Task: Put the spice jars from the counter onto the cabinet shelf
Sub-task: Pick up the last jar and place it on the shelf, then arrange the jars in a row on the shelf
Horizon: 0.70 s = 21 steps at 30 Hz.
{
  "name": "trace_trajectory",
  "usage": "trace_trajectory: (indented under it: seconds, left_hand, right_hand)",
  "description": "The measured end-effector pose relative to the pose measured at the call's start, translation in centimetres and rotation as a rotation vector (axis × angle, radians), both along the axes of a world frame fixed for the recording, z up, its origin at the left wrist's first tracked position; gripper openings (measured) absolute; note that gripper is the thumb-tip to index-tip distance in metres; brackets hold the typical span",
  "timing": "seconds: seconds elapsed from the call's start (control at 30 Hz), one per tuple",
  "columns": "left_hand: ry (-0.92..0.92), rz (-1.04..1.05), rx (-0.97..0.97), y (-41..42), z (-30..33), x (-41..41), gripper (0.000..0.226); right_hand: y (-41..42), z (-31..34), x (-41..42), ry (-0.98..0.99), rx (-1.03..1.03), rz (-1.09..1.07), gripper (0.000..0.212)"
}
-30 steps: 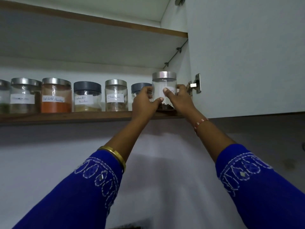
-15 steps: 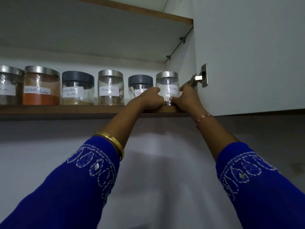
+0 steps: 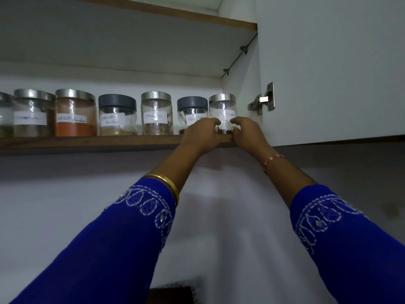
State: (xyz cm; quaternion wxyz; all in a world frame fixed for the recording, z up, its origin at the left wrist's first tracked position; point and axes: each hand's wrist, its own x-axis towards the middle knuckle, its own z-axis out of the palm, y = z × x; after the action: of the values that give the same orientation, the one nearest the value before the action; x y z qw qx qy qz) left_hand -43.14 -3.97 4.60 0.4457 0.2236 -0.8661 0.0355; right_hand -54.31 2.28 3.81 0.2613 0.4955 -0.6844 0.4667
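Note:
The clear cloves jar, with a silver lid and a white label, stands at the far right end of the wooden cabinet shelf. My left hand and my right hand rest on the shelf edge. Their fingers curl against the jar's base from either side and hide its lower corners. Left of it stand a grey-lidded black pepper jar, a cinnamon jar, a coriander powder jar, an orange chilli powder jar and further jars.
The open white cabinet door hangs just right of my right hand, its metal hinge close to the cloves jar. Another shelf board lies above. A pale wall runs below the shelf.
The cloves jar went from the shelf's front edge back into line with the other jars. Both hands have slid down to its base.

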Motion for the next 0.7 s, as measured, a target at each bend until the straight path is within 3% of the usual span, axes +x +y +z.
trace_trajectory:
  seconds: [0.1,0.33,0.7]
  left_hand:
    - [0.014,-0.002,-0.088,0.4,-1.3,1.6,0.043]
    - [0.015,0.027,-0.064,0.7,-1.9,8.7,0.042]
    - [0.097,0.219,-0.084,0.0,-0.5,26.9,0.038]
  right_hand:
    - [1.2,-1.1,1.1,0.069,0.027,-0.012,0.031]
    - [3.5,-1.9,5.7,0.147,0.074,0.040,0.037]
    - [2.4,0.2,20.2,0.290,0.085,0.145,0.045]
